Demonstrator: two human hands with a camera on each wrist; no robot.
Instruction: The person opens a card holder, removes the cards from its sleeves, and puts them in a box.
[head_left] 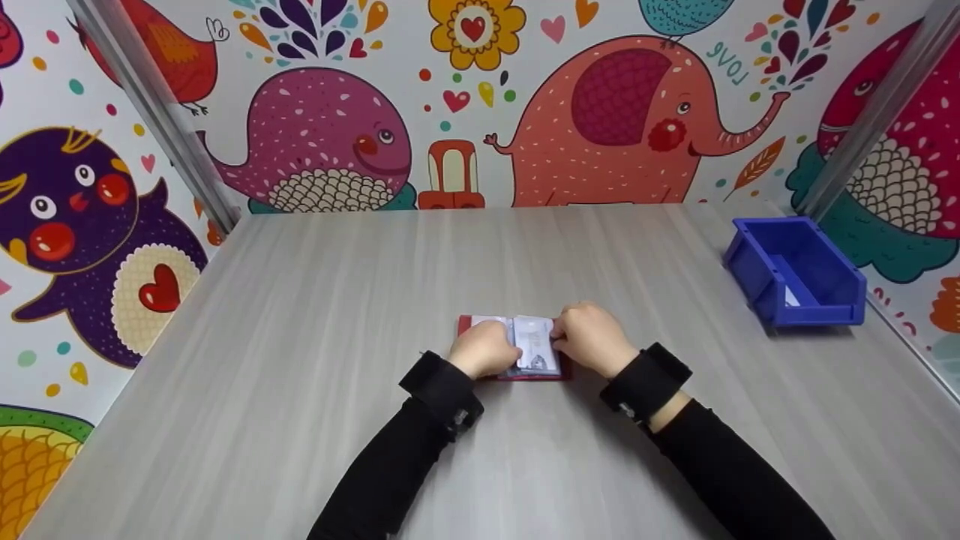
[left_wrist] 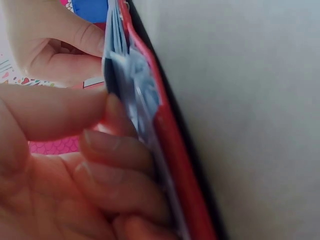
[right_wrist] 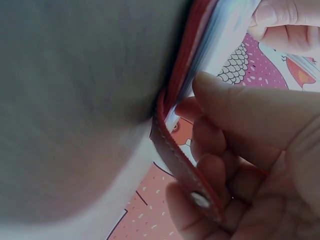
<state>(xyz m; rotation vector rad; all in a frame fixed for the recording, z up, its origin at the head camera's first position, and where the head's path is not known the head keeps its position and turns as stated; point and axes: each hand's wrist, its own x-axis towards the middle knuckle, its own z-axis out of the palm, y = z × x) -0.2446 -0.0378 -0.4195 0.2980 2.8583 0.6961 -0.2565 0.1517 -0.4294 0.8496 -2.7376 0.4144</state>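
A small red card holder (head_left: 565, 369) lies spread open on the table, with clear plastic sleeves inside and a pale printed card (head_left: 535, 339) showing on the right side. My left hand (head_left: 485, 351) is over its left half; thumb and forefinger pinch the edge of the sleeves (left_wrist: 118, 40). At the right edge, my right hand (head_left: 598, 339) has curled fingers, and its thumb and forefinger grip the sleeve edges. A red strap (right_wrist: 180, 162) with a metal snap hangs from the cover beside the right fingers. Part of the left half is hidden beneath the left hand.
A blue plastic bin (head_left: 817, 313) stands at the table's right side, with something white inside. Printed cartoon panels (head_left: 465, 105) wall the table at the back and both sides, with metal posts (head_left: 161, 112) at the corners.
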